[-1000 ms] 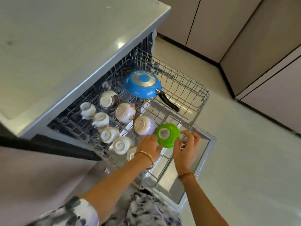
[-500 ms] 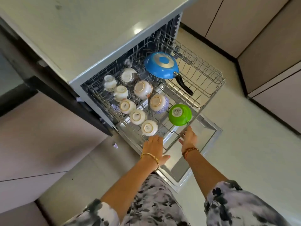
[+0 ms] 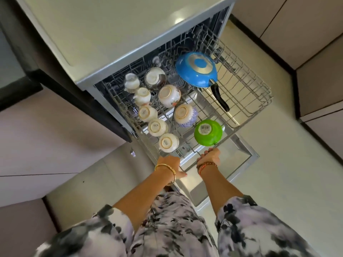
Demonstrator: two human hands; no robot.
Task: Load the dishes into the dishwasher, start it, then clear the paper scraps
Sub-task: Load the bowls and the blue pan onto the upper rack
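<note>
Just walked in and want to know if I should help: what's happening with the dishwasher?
A person stands over the open dishwasher with both hands at the front edge of the pulled-out rack. The right hand grips the front rail; the left hand is at the front edge too, its fingers hidden. The rack already holds a blue pan, a green bowl and several white cups and bowls, all upside down. The dishwasher door lies open below.

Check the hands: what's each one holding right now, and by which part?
Both are on the dishwasher rack, at its front edge rail. Right hand curls over the rail just below the green bowl; left hand grips it near the front-left corner, fingers hidden.
</note>
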